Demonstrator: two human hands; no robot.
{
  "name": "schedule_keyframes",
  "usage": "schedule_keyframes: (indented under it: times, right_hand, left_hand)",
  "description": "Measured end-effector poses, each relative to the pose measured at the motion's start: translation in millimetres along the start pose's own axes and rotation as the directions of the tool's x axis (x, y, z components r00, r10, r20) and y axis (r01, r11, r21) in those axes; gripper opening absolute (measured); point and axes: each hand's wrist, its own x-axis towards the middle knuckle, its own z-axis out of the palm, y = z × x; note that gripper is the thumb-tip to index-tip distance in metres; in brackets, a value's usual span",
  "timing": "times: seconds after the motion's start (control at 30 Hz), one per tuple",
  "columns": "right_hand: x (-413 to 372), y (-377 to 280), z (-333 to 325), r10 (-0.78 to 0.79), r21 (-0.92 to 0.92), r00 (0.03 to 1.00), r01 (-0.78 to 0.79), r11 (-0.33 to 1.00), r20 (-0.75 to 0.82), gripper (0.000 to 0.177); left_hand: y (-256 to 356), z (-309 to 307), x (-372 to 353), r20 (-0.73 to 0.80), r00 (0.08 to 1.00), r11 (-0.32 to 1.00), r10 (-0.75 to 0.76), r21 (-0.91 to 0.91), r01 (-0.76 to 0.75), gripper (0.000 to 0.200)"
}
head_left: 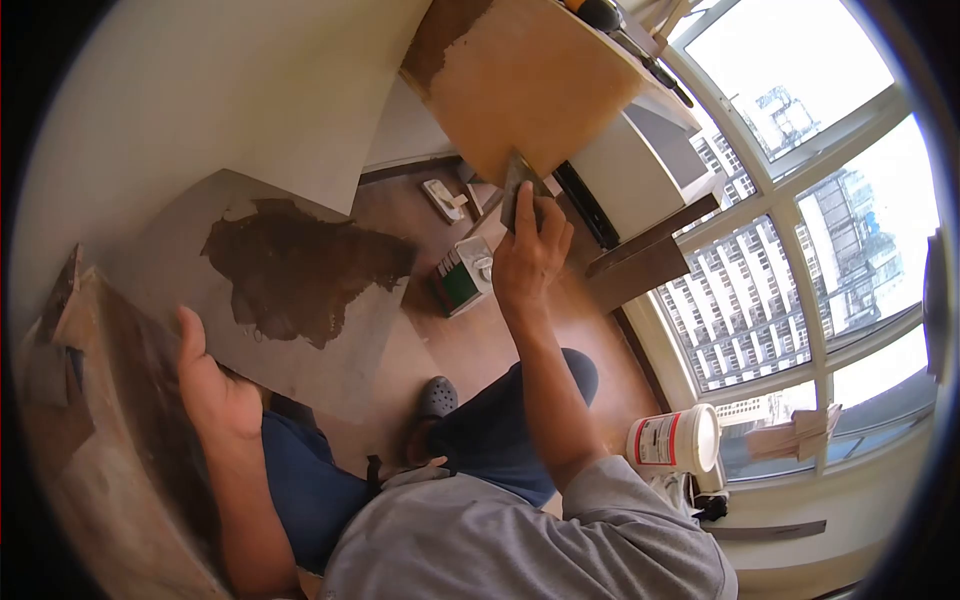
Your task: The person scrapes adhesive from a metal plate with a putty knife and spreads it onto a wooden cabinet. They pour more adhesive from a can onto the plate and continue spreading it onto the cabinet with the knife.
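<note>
My left hand [222, 402] is at the near edge of a thin grey sheet [375, 345], its thumb up along the edge and its fingers hidden under it. A ragged dark brown patch of glue-like coating [310, 270] covers part of the sheet's face. My right hand [535, 250] grips a flat, dark scraper [516, 190]. Its tip is at the lower edge of a wooden panel [535, 85], which is mostly light orange-brown with a darker smeared area at its upper left.
On the floor stands a green and white metal can [462, 278]; beyond it lies a small white object [443, 200]. A white bucket [673, 440] is by my right elbow. Hand tools [625, 35] rest on top of the panel. Large windows [790, 250] line the right side.
</note>
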Motion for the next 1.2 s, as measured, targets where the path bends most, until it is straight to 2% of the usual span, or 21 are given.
schedule_keyframes:
  times: [0.1,0.23,0.3,0.33,0.4,0.43,0.5,0.57,0.63,0.7,0.83,0.97,1.07,1.13,1.2]
  right_hand:
    - [-10,-6,-3,-0.019,-0.02,0.997,0.021,1.0,0.069,0.057]
    - [-28,1,-1,-0.025,-0.022,0.996,0.027,0.999,0.084,0.058]
    - [-36,5,2,-0.003,0.098,0.997,-0.005,0.995,0.079,0.054]
    - [-39,5,0,0.0,0.1,0.997,-0.007,0.995,0.077,0.054]
    - [-43,4,-9,0.188,0.23,0.98,-0.198,0.953,0.062,0.037]
    - [-41,3,-11,0.194,0.229,0.979,-0.202,0.952,0.06,0.037]
    - [-34,0,-9,0.498,0.423,0.866,-0.464,0.778,0.032,0.035]
    - [-30,1,-3,0.505,0.395,0.863,-0.46,0.795,-0.01,0.03]
    - [-28,0,7,0.512,0.462,0.853,-0.495,0.736,0.099,0.03]
    - [-28,-7,17,0.532,0.486,0.843,-0.497,0.719,0.076,0.029]
    - [-30,-13,24,0.562,0.484,0.827,-0.498,0.719,0.016,0.023]
    - [-19,-23,12,0.52,0.445,0.854,-0.473,0.761,0.02,0.023]
    - [-15,-28,15,0.594,0.424,0.804,-0.54,0.727,0.006,0.023]
    - [-13,-34,15,0.572,0.421,0.816,-0.548,0.722,0.082,0.028]
    - [-10,-46,19,0.584,0.414,0.807,-0.564,0.715,0.09,0.032]
  left_hand:
    - [-1,2,0,-0.032,0.999,0.999,0.024,0.029,-0.023,0.05]
    - [0,0,1,-0.024,1.0,0.999,0.017,0.041,-0.016,0.049]
    - [1,-1,2,-0.011,1.0,1.0,-0.013,0.011,0.013,0.048]
    - [1,-1,2,-0.01,1.0,1.0,-0.01,0.014,0.011,0.048]
    - [0,-1,1,-0.012,1.0,0.999,-0.003,0.033,0.004,0.048]
    - [0,-1,1,-0.009,1.0,0.999,-0.004,0.038,0.004,0.048]
    - [0,-1,1,-0.004,1.0,0.999,-0.004,0.047,0.004,0.049]
    - [-3,7,-3,-0.034,0.999,0.997,0.02,0.076,-0.018,0.049]
    - [-2,9,-3,-0.061,0.997,0.994,0.048,0.101,-0.042,0.05]
    - [-1,3,1,-0.055,0.999,0.999,-0.002,0.043,0.005,0.05]
    - [0,-2,3,-0.014,1.0,0.999,-0.003,0.051,0.004,0.051]
    - [1,-1,1,-0.043,0.999,1.0,-0.008,0.022,0.009,0.048]
    - [1,-3,2,-0.036,0.999,1.0,-0.022,0.004,0.022,0.048]
    - [2,-3,1,-0.033,0.999,0.999,-0.037,-0.003,0.036,0.048]
    - [1,-1,1,-0.024,0.999,1.0,-0.027,-0.009,0.027,0.048]
